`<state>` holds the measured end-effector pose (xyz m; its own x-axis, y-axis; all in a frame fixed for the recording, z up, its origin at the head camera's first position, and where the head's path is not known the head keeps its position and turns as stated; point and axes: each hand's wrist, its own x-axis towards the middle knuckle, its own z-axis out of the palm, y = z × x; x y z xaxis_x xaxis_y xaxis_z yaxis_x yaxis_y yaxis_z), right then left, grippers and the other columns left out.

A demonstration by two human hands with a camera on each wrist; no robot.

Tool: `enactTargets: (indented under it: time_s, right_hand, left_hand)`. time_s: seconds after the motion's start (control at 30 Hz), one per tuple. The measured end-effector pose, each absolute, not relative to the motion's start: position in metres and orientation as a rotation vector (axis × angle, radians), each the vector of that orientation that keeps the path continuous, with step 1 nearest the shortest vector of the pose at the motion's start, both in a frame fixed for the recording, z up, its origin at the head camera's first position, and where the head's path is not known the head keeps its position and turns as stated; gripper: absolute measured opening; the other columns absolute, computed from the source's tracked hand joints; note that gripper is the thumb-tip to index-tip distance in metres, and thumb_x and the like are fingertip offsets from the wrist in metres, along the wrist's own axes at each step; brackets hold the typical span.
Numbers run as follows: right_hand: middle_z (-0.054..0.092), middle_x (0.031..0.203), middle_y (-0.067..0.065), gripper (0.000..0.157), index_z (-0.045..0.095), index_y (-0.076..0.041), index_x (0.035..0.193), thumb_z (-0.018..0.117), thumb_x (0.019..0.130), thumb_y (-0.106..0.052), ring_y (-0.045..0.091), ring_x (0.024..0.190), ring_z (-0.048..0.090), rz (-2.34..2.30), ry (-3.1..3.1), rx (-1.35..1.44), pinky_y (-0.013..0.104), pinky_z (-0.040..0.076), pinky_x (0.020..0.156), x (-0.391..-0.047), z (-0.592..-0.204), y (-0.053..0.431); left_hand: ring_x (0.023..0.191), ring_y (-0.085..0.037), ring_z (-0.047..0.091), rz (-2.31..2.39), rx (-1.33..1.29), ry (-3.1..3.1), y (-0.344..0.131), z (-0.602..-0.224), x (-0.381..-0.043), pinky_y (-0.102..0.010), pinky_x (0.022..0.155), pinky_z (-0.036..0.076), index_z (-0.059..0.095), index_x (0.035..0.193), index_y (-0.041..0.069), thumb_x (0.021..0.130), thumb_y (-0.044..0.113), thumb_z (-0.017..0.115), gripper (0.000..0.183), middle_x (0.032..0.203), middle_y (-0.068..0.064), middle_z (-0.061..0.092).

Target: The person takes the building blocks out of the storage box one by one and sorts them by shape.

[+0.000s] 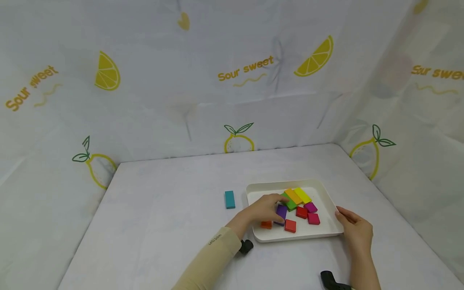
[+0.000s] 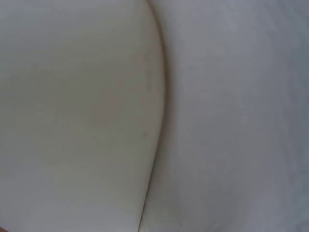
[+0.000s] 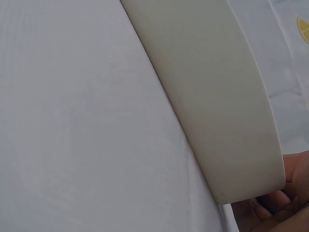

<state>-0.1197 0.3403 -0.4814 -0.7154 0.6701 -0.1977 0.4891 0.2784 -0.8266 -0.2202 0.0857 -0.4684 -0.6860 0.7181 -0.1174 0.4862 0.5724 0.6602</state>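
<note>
In the head view a white tray (image 1: 275, 238) lies on the right half of the table. My left hand (image 1: 264, 208) reaches in over its left side, thumb and fingers bent about a purple block (image 1: 281, 211). Beside that block are a green block (image 1: 291, 204), an orange one (image 1: 293, 196) and a yellow one (image 1: 303, 195) in a slanted row. My right hand (image 1: 357, 230) grips the tray's right front corner; its curled fingers (image 3: 276, 199) show under the corner in the right wrist view. The left wrist view shows only the tray's outer wall (image 2: 96, 121) and white cloth.
A teal block (image 1: 230, 199) lies on the table left of the tray. Also in the tray are a red block (image 1: 301, 212), a light red block (image 1: 290, 226), a magenta block (image 1: 310, 207), a pink block (image 1: 313, 218) and an orange-red block (image 1: 266, 225). Lemon-printed cloth walls surround the table.
</note>
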Motion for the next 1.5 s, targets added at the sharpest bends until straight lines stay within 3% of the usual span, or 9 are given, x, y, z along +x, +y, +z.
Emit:
enactTargets:
  time_s: [0.17,0.4,0.53,0.8,0.93,1.23,1.5]
  right_hand:
    - [0.070,0.095,-0.023,0.049,0.065,-0.010,0.130,0.064,0.093,-0.043,-0.018,0.084,0.044,1.429,-2.342,-1.091,-0.001,0.039,0.066,-0.1203,-0.4823,0.3396]
    - [0.074,0.114,-0.006,0.049,0.066,-0.010,0.130,0.064,0.093,-0.043,-0.017,0.086,0.044,1.408,-2.355,-1.088,-0.001,0.039,0.065,-0.1200,-0.4815,0.3393]
    - [0.074,0.115,-0.006,0.049,0.065,-0.011,0.130,0.064,0.093,-0.043,-0.015,0.089,0.046,1.410,-2.359,-1.093,-0.001,0.038,0.066,-0.1198,-0.4809,0.3390]
    - [0.065,0.087,-0.031,0.049,0.065,-0.010,0.131,0.065,0.093,-0.042,-0.019,0.085,0.044,1.443,-2.339,-1.079,-0.001,0.039,0.067,-0.1171,-0.4812,0.3374]
    - [0.065,0.088,-0.030,0.048,0.065,-0.010,0.130,0.064,0.093,-0.041,-0.017,0.088,0.046,1.435,-2.332,-1.081,-0.002,0.038,0.066,-0.1172,-0.4794,0.3366]
    - [0.073,0.105,-0.014,0.047,0.066,-0.010,0.129,0.064,0.094,-0.041,-0.014,0.091,0.046,1.397,-2.349,-1.082,-0.002,0.038,0.065,-0.1179,-0.4787,0.3368]
    - [0.071,0.096,-0.020,0.046,0.067,-0.009,0.128,0.065,0.093,-0.039,-0.020,0.083,0.043,1.395,-2.337,-1.070,-0.002,0.039,0.065,-0.1175,-0.4798,0.3372]
  left_hand:
    - [0.129,-0.011,0.053,0.872,0.965,2.421,0.0858,-0.4700,-0.2189,-0.025,0.112,0.045,0.054,0.139,0.023,0.084,0.023,0.079,0.060,0.143,0.007,0.056]
    - [0.129,-0.010,0.052,0.852,1.005,2.422,0.0864,-0.4702,-0.2171,-0.023,0.112,0.044,0.054,0.139,0.020,0.082,0.019,0.080,0.062,0.141,0.006,0.057]
    - [0.130,-0.010,0.052,0.842,1.029,2.417,0.0866,-0.4705,-0.2172,-0.023,0.113,0.043,0.053,0.140,0.018,0.081,0.017,0.081,0.065,0.141,0.006,0.057]
    - [0.129,-0.009,0.051,0.822,1.042,2.403,0.0863,-0.4728,-0.2180,-0.022,0.113,0.043,0.051,0.141,0.018,0.079,0.015,0.083,0.069,0.140,0.005,0.056]
    - [0.126,-0.008,0.052,0.801,1.074,2.416,0.0865,-0.4720,-0.2181,-0.020,0.112,0.043,0.052,0.140,0.017,0.079,0.015,0.082,0.068,0.139,0.004,0.055]
    - [0.124,-0.008,0.053,0.819,1.074,2.416,0.0864,-0.4716,-0.2172,-0.019,0.111,0.044,0.055,0.136,0.017,0.080,0.015,0.082,0.063,0.137,0.005,0.057]
    - [0.127,-0.008,0.053,0.814,1.100,2.426,0.0864,-0.4730,-0.2180,-0.020,0.113,0.042,0.055,0.136,0.016,0.080,0.016,0.083,0.063,0.137,0.004,0.058]
